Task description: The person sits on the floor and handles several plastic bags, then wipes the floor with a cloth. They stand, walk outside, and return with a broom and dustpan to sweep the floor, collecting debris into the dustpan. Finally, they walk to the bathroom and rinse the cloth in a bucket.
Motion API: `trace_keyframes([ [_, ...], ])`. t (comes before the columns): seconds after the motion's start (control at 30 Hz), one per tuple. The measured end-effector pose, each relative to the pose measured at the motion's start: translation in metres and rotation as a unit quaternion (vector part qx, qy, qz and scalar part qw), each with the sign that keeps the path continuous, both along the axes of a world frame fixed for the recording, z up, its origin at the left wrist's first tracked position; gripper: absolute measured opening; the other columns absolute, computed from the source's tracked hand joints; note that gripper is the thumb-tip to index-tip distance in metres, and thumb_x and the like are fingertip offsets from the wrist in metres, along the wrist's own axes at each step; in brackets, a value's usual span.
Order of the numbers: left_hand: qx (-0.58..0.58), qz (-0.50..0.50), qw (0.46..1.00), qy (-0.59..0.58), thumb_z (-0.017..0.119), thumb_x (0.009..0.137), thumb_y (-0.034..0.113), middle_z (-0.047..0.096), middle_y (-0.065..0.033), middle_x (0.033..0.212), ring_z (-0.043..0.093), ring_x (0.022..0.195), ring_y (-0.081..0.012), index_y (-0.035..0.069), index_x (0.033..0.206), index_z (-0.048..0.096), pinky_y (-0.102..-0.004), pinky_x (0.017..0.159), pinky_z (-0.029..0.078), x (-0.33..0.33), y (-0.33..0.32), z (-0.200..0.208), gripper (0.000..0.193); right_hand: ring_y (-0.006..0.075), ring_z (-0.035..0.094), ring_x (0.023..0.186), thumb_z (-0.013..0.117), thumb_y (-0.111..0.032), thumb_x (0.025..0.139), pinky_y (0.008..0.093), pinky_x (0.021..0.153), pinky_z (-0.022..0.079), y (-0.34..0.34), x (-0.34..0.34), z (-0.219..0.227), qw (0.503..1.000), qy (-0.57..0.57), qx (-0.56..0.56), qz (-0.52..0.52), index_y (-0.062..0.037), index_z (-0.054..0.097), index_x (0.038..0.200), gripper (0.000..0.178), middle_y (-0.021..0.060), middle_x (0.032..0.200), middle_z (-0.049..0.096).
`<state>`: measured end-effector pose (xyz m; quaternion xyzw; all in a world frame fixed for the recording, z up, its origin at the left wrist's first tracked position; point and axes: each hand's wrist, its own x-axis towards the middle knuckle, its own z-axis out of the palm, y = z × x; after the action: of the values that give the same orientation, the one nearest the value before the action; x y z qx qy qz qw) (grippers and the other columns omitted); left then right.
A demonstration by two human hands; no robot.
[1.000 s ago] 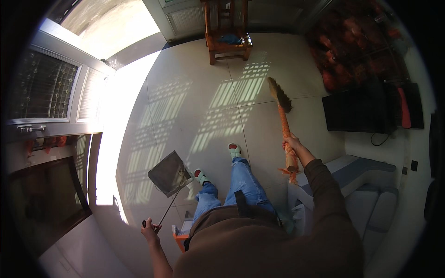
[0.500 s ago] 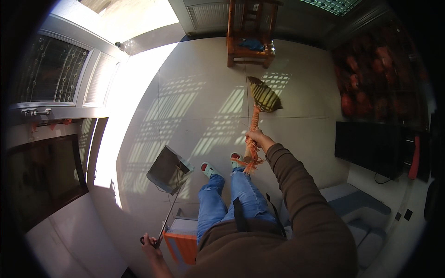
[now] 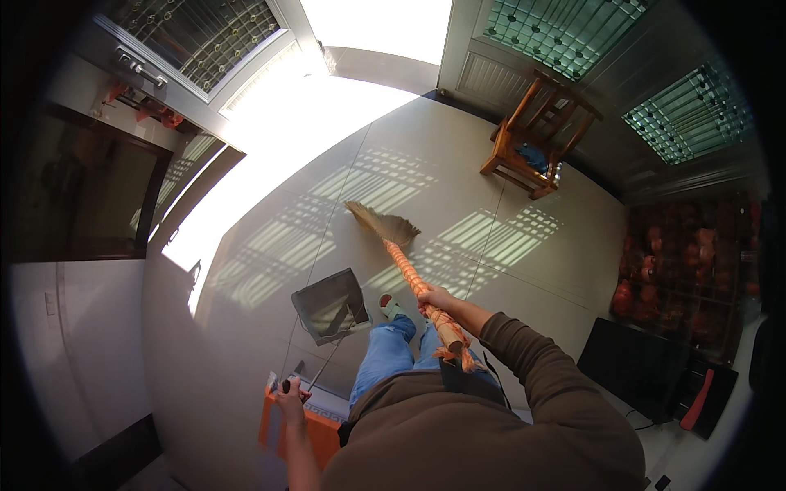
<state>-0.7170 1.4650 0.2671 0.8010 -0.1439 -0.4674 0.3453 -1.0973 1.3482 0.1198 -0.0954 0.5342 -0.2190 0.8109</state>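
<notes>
My right hand (image 3: pixel 434 301) is wrapped round the orange-bound handle of a broom (image 3: pixel 401 260). The broom slants away to the left, and its straw head (image 3: pixel 382 224) is on or just above the pale tiled floor (image 3: pixel 446 135). In my left hand (image 3: pixel 292 396) is the dark end of a thin metal handle, which runs up to a grey dustpan (image 3: pixel 330 304). The dustpan is left of my feet, its opening turned roughly toward the broom side. Whether its base touches the floor I cannot tell.
A wooden chair (image 3: pixel 536 139) stands at the far right by a metal door (image 3: pixel 491 78). Beside my left forearm is an orange box (image 3: pixel 315 438). A black screen (image 3: pixel 632 364) and a rack of red things (image 3: pixel 675 266) line the right. Sunlight enters through the open door (image 3: pixel 209 53).
The view has turned to the right. The broom head has swung left, nearer the dustpan, and its handle now slants. Both hands keep their hold.
</notes>
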Motion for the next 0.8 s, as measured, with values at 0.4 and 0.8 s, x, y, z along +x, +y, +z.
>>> trace_keyframes([
  [0.4,-0.004,0.073,0.997,0.025,0.060,0.081,0.012,0.044,0.0030,0.054,0.046,0.043,-0.0076,0.010,0.064,0.045,-0.0210,0.042,0.035,0.012,-0.030,-0.037,0.022,0.0150,0.050,0.048,0.054,0.005,0.068,0.0284,0.042,0.045,-0.084,-0.068,0.083,0.977,0.209,-0.010,0.033,-0.0154,0.014,0.141,0.085,0.0085,0.071,0.052],
  [0.8,0.030,0.198,0.980,-0.017,0.058,0.081,0.013,0.039,0.0019,0.046,0.044,0.037,-0.0086,0.009,0.066,0.043,-0.0214,0.036,0.042,-0.049,-0.141,-0.035,0.022,0.0121,0.051,0.046,0.048,-0.005,0.071,0.0225,0.043,0.047,-0.264,-0.157,-0.050,0.969,-0.032,0.197,-0.145,-0.0037,0.042,0.083,0.014,0.0052,0.058,0.048],
])
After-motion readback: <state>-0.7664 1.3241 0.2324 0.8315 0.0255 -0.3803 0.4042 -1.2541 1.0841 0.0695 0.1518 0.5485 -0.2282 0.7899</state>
